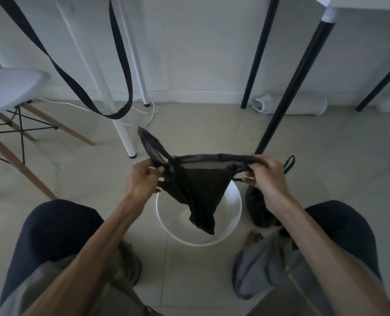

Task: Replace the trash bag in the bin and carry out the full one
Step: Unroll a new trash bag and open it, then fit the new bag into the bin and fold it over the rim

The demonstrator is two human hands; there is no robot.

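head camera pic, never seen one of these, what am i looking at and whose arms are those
The single picture comes from a camera worn on a person's head, looking down, so the arms are the wearer's own. The left hand and right hand stretch open the mouth of a fresh black trash bag above a white bin on the tiled floor. Beside the bin, on the right, stands a dark full bag. The wearer's knees frame the bottom. A chair stands at left.

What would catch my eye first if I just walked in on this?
Two hands, left hand and right hand, stretch open a black trash bag at centre, its tail dangling into the white bin below. A full dark bag stands just right of the bin.
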